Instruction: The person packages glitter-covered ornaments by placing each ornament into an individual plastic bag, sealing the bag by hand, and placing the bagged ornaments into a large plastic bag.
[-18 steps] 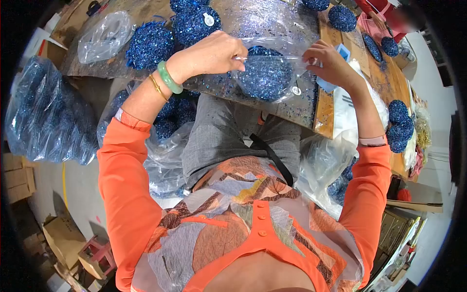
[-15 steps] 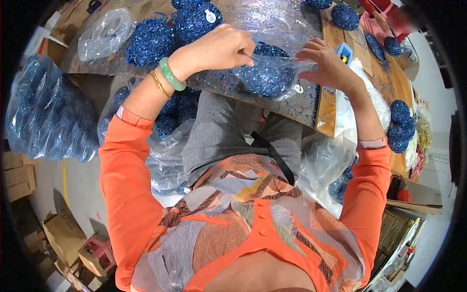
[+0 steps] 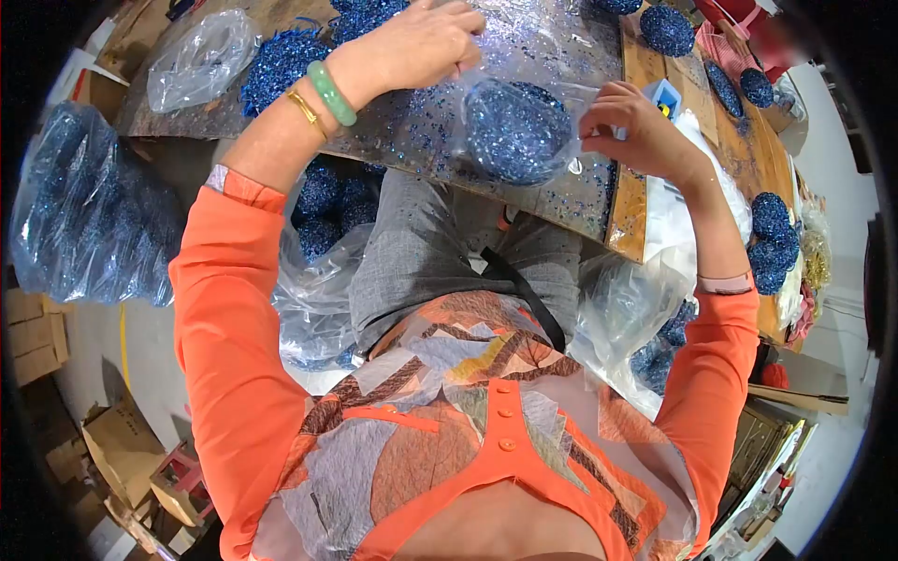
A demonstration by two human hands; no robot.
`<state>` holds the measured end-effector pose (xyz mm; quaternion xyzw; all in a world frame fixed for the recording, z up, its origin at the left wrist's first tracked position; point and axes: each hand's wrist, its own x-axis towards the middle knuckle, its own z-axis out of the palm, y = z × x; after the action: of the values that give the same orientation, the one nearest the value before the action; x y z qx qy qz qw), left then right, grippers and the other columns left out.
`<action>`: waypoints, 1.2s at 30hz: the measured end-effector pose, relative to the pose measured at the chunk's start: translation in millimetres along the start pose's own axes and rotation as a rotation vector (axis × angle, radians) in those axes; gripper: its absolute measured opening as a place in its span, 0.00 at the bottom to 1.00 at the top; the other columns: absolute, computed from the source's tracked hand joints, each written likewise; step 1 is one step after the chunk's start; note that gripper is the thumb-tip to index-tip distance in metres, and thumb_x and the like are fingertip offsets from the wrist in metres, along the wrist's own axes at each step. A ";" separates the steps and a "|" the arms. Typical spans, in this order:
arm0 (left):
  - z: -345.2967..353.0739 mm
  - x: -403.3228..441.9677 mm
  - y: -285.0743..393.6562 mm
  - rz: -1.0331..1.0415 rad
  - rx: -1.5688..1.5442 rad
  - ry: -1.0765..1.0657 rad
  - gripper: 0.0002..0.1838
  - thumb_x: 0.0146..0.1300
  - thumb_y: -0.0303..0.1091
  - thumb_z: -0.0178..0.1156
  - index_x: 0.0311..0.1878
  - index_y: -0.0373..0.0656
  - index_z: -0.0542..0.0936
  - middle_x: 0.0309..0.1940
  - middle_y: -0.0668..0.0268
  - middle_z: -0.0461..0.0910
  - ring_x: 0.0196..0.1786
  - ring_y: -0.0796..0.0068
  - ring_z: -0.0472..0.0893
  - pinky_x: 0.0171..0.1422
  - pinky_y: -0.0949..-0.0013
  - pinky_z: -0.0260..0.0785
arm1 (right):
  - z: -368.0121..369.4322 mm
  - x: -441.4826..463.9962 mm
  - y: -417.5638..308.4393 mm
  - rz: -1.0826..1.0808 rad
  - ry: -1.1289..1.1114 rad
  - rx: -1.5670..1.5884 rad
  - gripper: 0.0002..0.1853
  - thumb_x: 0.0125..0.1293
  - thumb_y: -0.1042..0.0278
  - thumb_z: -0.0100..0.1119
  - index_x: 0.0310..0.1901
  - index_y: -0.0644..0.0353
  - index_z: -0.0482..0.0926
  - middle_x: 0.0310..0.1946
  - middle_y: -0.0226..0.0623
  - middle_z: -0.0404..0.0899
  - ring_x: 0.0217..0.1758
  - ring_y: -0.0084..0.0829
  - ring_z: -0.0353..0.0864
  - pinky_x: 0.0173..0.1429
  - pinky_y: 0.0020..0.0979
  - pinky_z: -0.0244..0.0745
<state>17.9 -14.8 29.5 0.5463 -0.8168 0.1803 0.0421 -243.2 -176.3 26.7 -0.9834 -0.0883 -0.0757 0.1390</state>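
A round ball of glittery blue tinsel (image 3: 520, 140) sits inside a clear plastic bag (image 3: 473, 120) near the table's front edge. My left hand (image 3: 421, 45), with a green bangle and a gold bracelet on its wrist, is above and left of the ball. Its fingers are closed in a pinch, seemingly on the bag's upper left edge. At the ball's right side, my right hand (image 3: 636, 131) pinches the bag's edge between thumb and fingers. A small white tag (image 3: 574, 165) shows just below my right fingertips.
More blue tinsel pieces (image 3: 282, 67) and a crumpled clear bag (image 3: 203, 60) lie on the table at left. Other blue balls (image 3: 667, 32) are at the back right, near a light-blue box (image 3: 662, 97). A large bag of blue balls (image 3: 94, 210) stands at far left.
My left hand has moved up and to the left, away from the front of the bag. My right hand has shifted slightly right and down. More of the ball's top now shows.
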 end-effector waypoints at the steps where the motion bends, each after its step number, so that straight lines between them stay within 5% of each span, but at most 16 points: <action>1: -4.3 -1.0 0.3 -0.008 0.001 0.048 0.02 0.49 0.33 0.61 0.28 0.49 0.80 0.40 0.64 0.72 0.52 0.63 0.72 0.61 0.52 0.61 | -2.7 -4.0 0.7 0.044 -0.008 0.027 0.05 0.53 0.70 0.68 0.30 0.56 0.81 0.25 0.29 0.77 0.36 0.31 0.76 0.51 0.34 0.68; 5: -9.7 -4.7 1.2 -0.028 -0.130 0.190 0.03 0.52 0.32 0.60 0.29 0.48 0.82 0.40 0.58 0.77 0.49 0.58 0.76 0.56 0.53 0.66 | -9.9 -12.7 4.2 0.123 0.005 0.050 0.05 0.53 0.69 0.68 0.31 0.56 0.82 0.27 0.29 0.78 0.39 0.32 0.75 0.52 0.34 0.67; 8: 24.6 -2.9 -6.7 -0.119 -0.389 0.173 0.14 0.51 0.45 0.68 0.34 0.45 0.82 0.34 0.64 0.82 0.46 0.58 0.81 0.54 0.58 0.69 | -9.9 -10.2 -1.9 0.081 0.034 -0.007 0.07 0.53 0.67 0.69 0.32 0.57 0.82 0.28 0.30 0.77 0.40 0.33 0.74 0.53 0.35 0.67; 11: 3.4 11.5 8.9 -0.456 -0.610 -0.039 0.20 0.48 0.45 0.71 0.43 0.48 0.83 0.42 0.62 0.83 0.49 0.57 0.81 0.54 0.58 0.71 | -1.2 -2.7 -10.0 0.041 0.096 -0.034 0.07 0.53 0.67 0.69 0.31 0.57 0.81 0.28 0.30 0.76 0.41 0.34 0.74 0.54 0.36 0.66; 14: 15.9 23.2 18.6 -0.376 -0.305 0.020 0.30 0.44 0.44 0.73 0.53 0.49 0.79 0.47 0.60 0.82 0.52 0.58 0.81 0.56 0.58 0.72 | 7.8 5.3 -16.6 -0.001 0.110 -0.037 0.07 0.53 0.67 0.69 0.30 0.57 0.81 0.27 0.30 0.75 0.40 0.34 0.74 0.56 0.36 0.66; 17: 36.8 32.3 19.9 -0.226 -0.250 -0.222 0.36 0.42 0.42 0.74 0.58 0.51 0.75 0.46 0.59 0.82 0.52 0.58 0.81 0.55 0.57 0.72 | 9.8 8.6 -26.2 -0.056 0.076 -0.008 0.06 0.52 0.69 0.68 0.29 0.56 0.80 0.26 0.30 0.75 0.39 0.34 0.74 0.59 0.37 0.65; 21: 54.4 38.7 26.3 -0.238 -0.242 -0.159 0.30 0.47 0.32 0.69 0.58 0.54 0.76 0.44 0.60 0.83 0.50 0.60 0.82 0.53 0.57 0.73 | 14.9 5.1 -34.5 -0.066 0.064 -0.023 0.05 0.53 0.70 0.67 0.30 0.57 0.79 0.26 0.31 0.75 0.39 0.34 0.75 0.59 0.37 0.65; 22: 59.0 39.0 27.6 -0.237 -0.229 -0.065 0.20 0.53 0.31 0.63 0.52 0.53 0.80 0.41 0.59 0.84 0.47 0.60 0.83 0.51 0.58 0.74 | 15.4 4.6 -35.2 -0.058 0.063 -0.027 0.05 0.53 0.70 0.67 0.30 0.57 0.79 0.26 0.31 0.75 0.39 0.35 0.75 0.59 0.36 0.65; 25: 65.7 49.2 30.7 -0.315 -0.243 -0.021 0.11 0.57 0.34 0.58 0.44 0.50 0.82 0.38 0.58 0.84 0.44 0.57 0.83 0.49 0.56 0.74 | 17.8 6.0 -32.7 -0.034 0.049 -0.018 0.07 0.55 0.66 0.67 0.32 0.57 0.79 0.27 0.32 0.75 0.39 0.35 0.75 0.59 0.37 0.65; 32: 78.5 46.3 28.6 -0.383 -0.352 0.152 0.10 0.59 0.38 0.56 0.39 0.49 0.83 0.34 0.56 0.83 0.42 0.54 0.83 0.47 0.54 0.74 | 18.8 2.1 -43.3 0.003 0.050 0.019 0.19 0.53 0.54 0.70 0.41 0.57 0.80 0.30 0.33 0.78 0.41 0.37 0.76 0.66 0.43 0.60; 35: 45.2 45.3 35.3 -0.494 -0.426 0.035 0.07 0.54 0.33 0.58 0.29 0.44 0.83 0.33 0.51 0.81 0.40 0.50 0.81 0.46 0.51 0.72 | 19.0 0.8 -44.0 0.006 -0.026 -0.010 0.18 0.52 0.55 0.71 0.41 0.56 0.81 0.29 0.31 0.77 0.41 0.36 0.77 0.68 0.44 0.58; 36: 49.5 43.6 33.4 -0.424 -0.429 0.160 0.09 0.53 0.35 0.57 0.30 0.41 0.83 0.27 0.48 0.80 0.34 0.46 0.81 0.40 0.50 0.73 | 16.2 0.8 -45.3 0.002 -0.082 -0.014 0.12 0.54 0.61 0.69 0.37 0.55 0.80 0.28 0.30 0.76 0.41 0.35 0.77 0.68 0.44 0.58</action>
<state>-23.5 -58.6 -13.3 0.6672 -0.6982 0.0336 0.2572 -249.3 -128.7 23.2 -0.9867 -0.0925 -0.0359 0.1285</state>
